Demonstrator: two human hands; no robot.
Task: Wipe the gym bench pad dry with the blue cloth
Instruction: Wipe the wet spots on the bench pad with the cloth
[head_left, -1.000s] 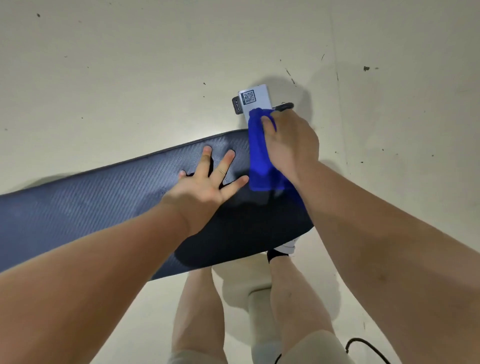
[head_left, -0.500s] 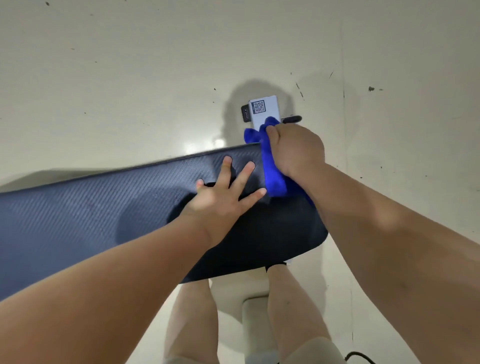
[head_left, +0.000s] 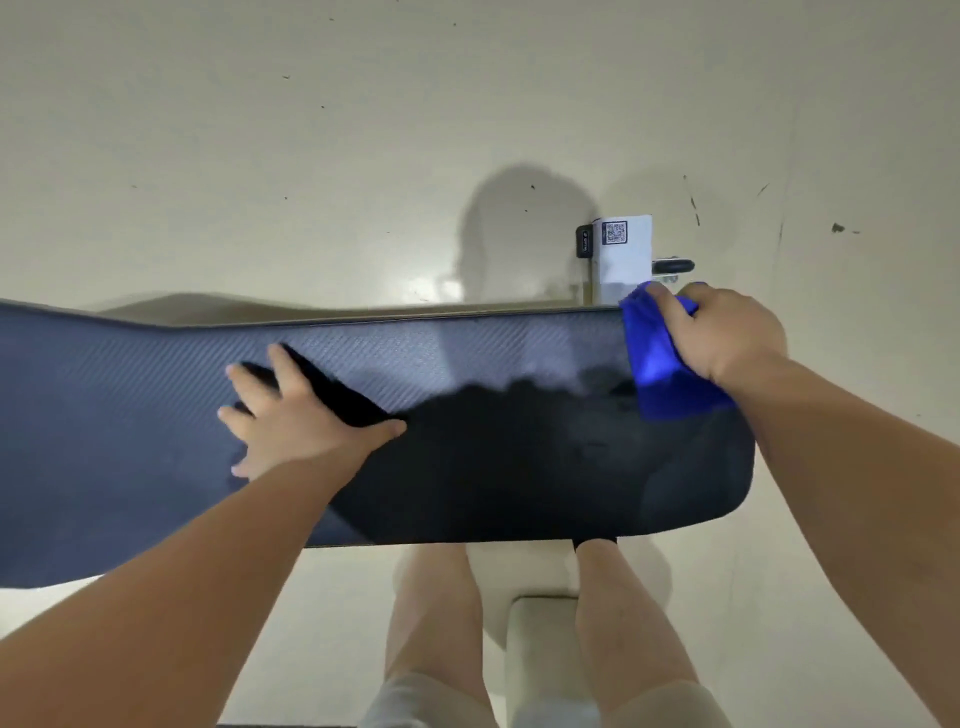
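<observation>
Steadies the bench pad (head_left: 519, 467) with left fingers (head_left: 285, 369) spread flat on it, right fingers (head_left: 672, 314) clamped on the blue cloth (head_left: 660, 379) bunched beneath them at the far edge for firm wiping.

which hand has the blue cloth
The right hand, gripping the blue cloth on the bench pad; the left hand lies flat, fingers spread, empty.

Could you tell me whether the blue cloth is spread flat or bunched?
Bunched: the right hand grips the blue cloth in folds on the pad.
</observation>
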